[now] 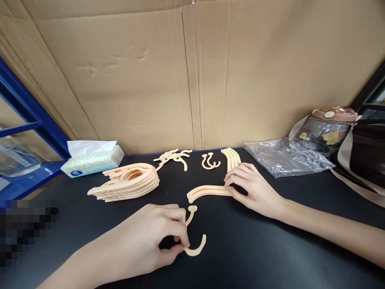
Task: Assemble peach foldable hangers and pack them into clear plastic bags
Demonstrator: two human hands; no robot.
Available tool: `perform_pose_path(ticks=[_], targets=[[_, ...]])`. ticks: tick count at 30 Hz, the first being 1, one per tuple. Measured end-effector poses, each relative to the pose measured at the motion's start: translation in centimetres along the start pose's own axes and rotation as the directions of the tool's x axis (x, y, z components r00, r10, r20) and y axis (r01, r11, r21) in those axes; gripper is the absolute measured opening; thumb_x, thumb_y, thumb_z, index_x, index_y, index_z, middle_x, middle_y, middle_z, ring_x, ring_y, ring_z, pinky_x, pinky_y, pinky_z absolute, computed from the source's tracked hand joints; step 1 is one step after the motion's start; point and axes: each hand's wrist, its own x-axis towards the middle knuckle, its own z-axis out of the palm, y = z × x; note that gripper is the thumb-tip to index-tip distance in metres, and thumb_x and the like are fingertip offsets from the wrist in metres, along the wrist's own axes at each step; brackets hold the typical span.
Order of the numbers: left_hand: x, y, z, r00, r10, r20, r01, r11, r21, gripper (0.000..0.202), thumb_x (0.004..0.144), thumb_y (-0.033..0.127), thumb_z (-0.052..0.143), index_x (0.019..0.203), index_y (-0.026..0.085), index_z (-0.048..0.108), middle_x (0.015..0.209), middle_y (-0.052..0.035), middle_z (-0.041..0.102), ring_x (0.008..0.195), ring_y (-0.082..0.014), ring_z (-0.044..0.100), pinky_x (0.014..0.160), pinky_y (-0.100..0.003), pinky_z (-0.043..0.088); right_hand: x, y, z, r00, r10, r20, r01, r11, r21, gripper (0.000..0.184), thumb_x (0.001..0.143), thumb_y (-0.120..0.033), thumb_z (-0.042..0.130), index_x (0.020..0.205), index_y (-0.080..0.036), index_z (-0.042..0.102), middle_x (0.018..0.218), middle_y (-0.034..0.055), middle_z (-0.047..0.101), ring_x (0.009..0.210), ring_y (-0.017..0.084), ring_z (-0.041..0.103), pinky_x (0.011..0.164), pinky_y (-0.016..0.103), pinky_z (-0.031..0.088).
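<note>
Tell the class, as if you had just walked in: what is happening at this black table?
A person works bare-handed with peach plastic hanger parts. The left hand pinches a hook piece lying on the black table. The right hand holds the end of two curved arm pieces. A stack of assembled hangers sits to the left, with loose hooks and spare arms behind, against a cardboard wall.

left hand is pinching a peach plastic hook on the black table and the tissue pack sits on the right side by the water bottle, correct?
Not quite. The head view shows the tissue pack on the left side, far from the water bottle. The rest holds: the left hand pinches the peach hook on the black table.
</note>
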Motion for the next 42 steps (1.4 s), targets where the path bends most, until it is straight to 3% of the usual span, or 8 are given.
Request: perform_pose_path(ticks=[5, 11, 15, 19, 22, 26, 34, 42], targets=[[0.0, 0.2, -0.3, 0.996, -0.079, 0.037, 0.079, 0.997, -0.006, 0.031, 0.071, 0.001, 0.058, 0.085, 0.028, 0.065, 0.078, 0.0075, 0.060, 0.068, -0.0085, 0.056, 0.058, -0.019, 0.038, 0.0, 0.0, 0.0, 1.000, 0.004, -0.002, -0.004, 1.000, 0.014, 0.013, 0.090, -0.013, 0.050, 0.088, -0.023, 0.057, 0.092, 0.0004, 0.067, 0.091, 0.017, 0.059, 0.096, 0.040, 0.037], [0.2, -0.4, -0.1, 0.994, -0.061, -0.092, 0.064, 0.997, 0.032, 0.018, 0.091, 0.018, 0.051, 0.096, 0.029, 0.064, 0.076, 0.0055, 0.058, 0.060, -0.0073, 0.054, 0.054, -0.018, 0.037, 0.0, 0.0, 0.0, 1.000, 0.010, 0.003, -0.010, 0.999, 0.043, 0.014, 0.090, -0.012, 0.049, 0.088, -0.023, 0.056, 0.093, 0.0014, 0.066, 0.091, 0.018, 0.058, 0.096, 0.041, 0.036], [0.6, -1.7, -1.2, 0.963, -0.033, -0.267, 0.100, 0.965, 0.243, 0.020, 0.094, 0.022, 0.046, 0.100, 0.027, 0.064, 0.086, 0.0026, 0.064, 0.074, -0.0121, 0.059, 0.065, -0.023, 0.041, 0.0, -0.1, -0.1, 1.000, 0.009, 0.004, -0.010, 0.999, 0.048, 0.014, 0.090, -0.012, 0.049, 0.088, -0.023, 0.056, 0.092, 0.0006, 0.066, 0.090, 0.017, 0.059, 0.095, 0.041, 0.037], [2.1, -3.4, -3.8, 0.940, -0.027, -0.341, 0.205, 0.843, 0.497, 0.023, 0.095, 0.030, 0.043, 0.100, 0.022, 0.064, 0.097, -0.0035, 0.065, 0.093, -0.0210, 0.061, 0.075, -0.030, 0.046, 0.0, -0.2, -0.3, 1.000, -0.006, -0.004, 0.006, 0.998, 0.064, 0.014, 0.091, -0.012, 0.048, 0.087, -0.022, 0.056, 0.092, 0.0007, 0.067, 0.090, 0.017, 0.059, 0.094, 0.040, 0.037], [4.2, -4.6, -5.7, 0.959, -0.156, -0.238, 0.279, 0.678, 0.680, 0.028, 0.097, 0.031, 0.039, 0.106, 0.020, 0.064, 0.106, -0.0055, 0.065, 0.102, -0.0225, 0.059, 0.083, -0.033, 0.047, 0.0, -0.2, -0.3, 1.000, -0.001, -0.011, 0.002, 0.998, 0.070, 0.013, 0.090, -0.011, 0.048, 0.086, -0.021, 0.056, 0.091, 0.0007, 0.066, 0.090, 0.017, 0.058, 0.093, 0.040, 0.037], [7.5, -6.6, -7.1, 0.938, -0.285, -0.197, 0.335, 0.602, 0.725, 0.024, 0.095, 0.022, 0.044, 0.104, 0.015, 0.066, 0.103, -0.0109, 0.067, 0.101, -0.0262, 0.060, 0.083, -0.035, 0.047, 0.0, 0.0, -0.2, 1.000, -0.002, -0.003, 0.002, 0.997, 0.075, 0.013, 0.090, -0.010, 0.048, 0.086, -0.021, 0.055, 0.090, 0.0002, 0.065, 0.088, 0.016, 0.056, 0.092, 0.039, 0.036], [10.7, -9.3, -8.0, 0.864, -0.504, 0.000, 0.344, 0.590, 0.730, 0.032, 0.093, 0.034, 0.058, 0.119, 0.015, 0.057, 0.117, -0.0089, 0.060, 0.098, -0.0213, 0.062, 0.083, -0.042, 0.054, -0.3, 0.0, -0.1, 1.000, -0.007, 0.004, 0.007, 0.997, 0.081, 0.013, 0.090, -0.009, 0.049, 0.086, -0.021, 0.054, 0.089, -0.0008, 0.064, 0.088, 0.016, 0.055, 0.093, 0.036, 0.033], [11.8, -10.3, -7.0, 0.873, -0.488, -0.010, 0.331, 0.576, 0.748, 0.033, 0.093, 0.033, 0.058, 0.121, 0.016, 0.056, 0.121, -0.0096, 0.059, 0.102, -0.0228, 0.061, 0.085, -0.043, 0.053, -0.1, 0.1, -0.1, 1.000, 0.005, 0.019, -0.007, 0.997, 0.080, 0.013, 0.090, -0.010, 0.049, 0.085, -0.021, 0.054, 0.084, -0.0016, 0.063, 0.087, 0.015, 0.053, 0.094, 0.036, 0.033]])
